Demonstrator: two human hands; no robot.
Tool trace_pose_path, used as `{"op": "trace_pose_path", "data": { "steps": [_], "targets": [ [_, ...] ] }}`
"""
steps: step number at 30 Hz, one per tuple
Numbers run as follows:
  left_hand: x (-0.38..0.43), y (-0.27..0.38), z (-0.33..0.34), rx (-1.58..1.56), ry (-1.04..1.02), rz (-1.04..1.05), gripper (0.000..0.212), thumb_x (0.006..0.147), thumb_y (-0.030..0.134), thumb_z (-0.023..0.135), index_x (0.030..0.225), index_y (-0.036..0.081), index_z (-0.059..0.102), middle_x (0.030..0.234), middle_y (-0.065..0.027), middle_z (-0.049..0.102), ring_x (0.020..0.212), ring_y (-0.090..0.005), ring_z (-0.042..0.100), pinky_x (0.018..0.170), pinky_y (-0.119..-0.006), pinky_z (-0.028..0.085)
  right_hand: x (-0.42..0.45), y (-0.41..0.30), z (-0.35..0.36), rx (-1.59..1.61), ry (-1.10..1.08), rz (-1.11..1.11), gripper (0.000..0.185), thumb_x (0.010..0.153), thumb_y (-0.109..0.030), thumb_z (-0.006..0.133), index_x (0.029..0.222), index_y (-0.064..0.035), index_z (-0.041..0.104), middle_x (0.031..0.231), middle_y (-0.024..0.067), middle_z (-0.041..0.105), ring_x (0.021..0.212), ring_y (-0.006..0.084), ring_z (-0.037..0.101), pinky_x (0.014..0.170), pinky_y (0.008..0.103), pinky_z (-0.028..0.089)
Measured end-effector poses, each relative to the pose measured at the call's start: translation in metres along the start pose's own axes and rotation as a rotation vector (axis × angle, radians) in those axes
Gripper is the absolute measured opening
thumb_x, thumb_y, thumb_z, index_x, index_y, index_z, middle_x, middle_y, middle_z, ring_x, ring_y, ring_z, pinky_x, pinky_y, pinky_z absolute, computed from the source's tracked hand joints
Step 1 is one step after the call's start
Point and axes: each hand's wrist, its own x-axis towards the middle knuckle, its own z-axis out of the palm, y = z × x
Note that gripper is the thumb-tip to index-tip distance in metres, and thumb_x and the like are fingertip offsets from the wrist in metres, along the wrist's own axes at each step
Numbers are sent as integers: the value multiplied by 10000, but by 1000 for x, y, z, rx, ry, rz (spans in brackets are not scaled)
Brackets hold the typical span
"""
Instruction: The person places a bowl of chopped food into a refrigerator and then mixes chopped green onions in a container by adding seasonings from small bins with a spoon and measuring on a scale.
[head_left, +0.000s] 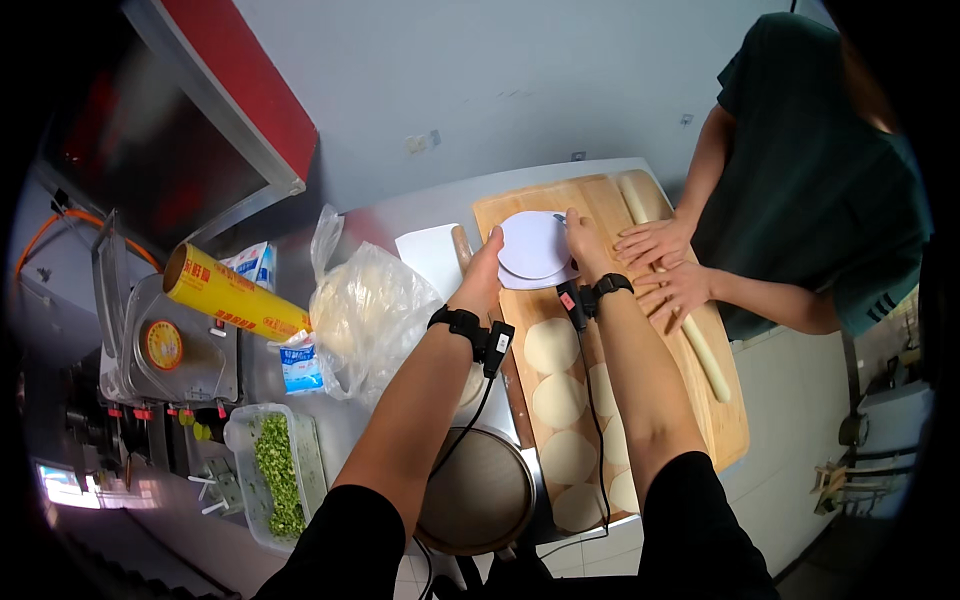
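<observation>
A white device with a round top plate (534, 246) sits on the wooden board (731, 424). It could be a kitchen scale or a dough press; I cannot tell which. My left hand (482, 276) grips its left edge, thumb up along the side. On the opposite edge, my right hand (587, 241) has hold of it, near a small dark part. Flat round dough wrappers (559, 401) lie in rows on the board below, partly hidden by my right forearm. A wooden rolling pin (462, 247) lies beside my left hand, partly covered by it.
A co-worker's hands (667, 270) press on a long dough rope (705, 360) at right. Left of me are a clear bag of dough (371, 307), a yellow cling film roll (232, 292) and a plastic tub of chopped greens (281, 480). A round pan (480, 491) stands close to me.
</observation>
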Motion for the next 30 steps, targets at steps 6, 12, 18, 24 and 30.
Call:
{"op": "trace_pose_path", "data": {
  "steps": [6,12,18,24,30],
  "targets": [
    [-25,14,-10,-133,59,37,864,853,646,482,1392,-13,331,1457,-110,339,1351,-246,279,1098,-474,172,-33,-27,-6,213,-123,36,765,917,-601,336,1333,38,406,1325,250,471,1202,352,477,928,439,417],
    [-96,57,-46,-101,117,176,773,876,614,472,1320,-17,435,1418,-118,393,1334,-246,294,1084,-451,195,-120,-80,-17,450,-362,-39,721,952,-568,342,1416,-16,313,1365,162,437,1251,292,401,1037,409,313],
    [-242,94,-108,-62,176,203,699,890,596,464,1208,-22,532,1314,-129,486,1260,-246,380,1067,-407,244,-286,-127,-9,602,-466,-47,733,934,-529,437,1431,-36,220,1140,128,446,1128,257,427,900,498,391],
    [-351,62,-172,-9,223,84,629,925,605,357,1100,56,609,1259,-80,518,1197,-211,413,1031,-460,255,-414,-94,31,810,-447,181,375,952,-462,445,1012,-101,528,920,29,497,950,192,468,863,483,400],
    [-435,-22,-220,21,261,-126,606,933,595,351,986,53,617,1193,-120,559,1134,-220,475,976,-440,341,-546,-11,67,803,-363,248,572,909,-481,510,1324,-136,323,1147,65,391,1146,285,380,930,574,339]
  ]
}}
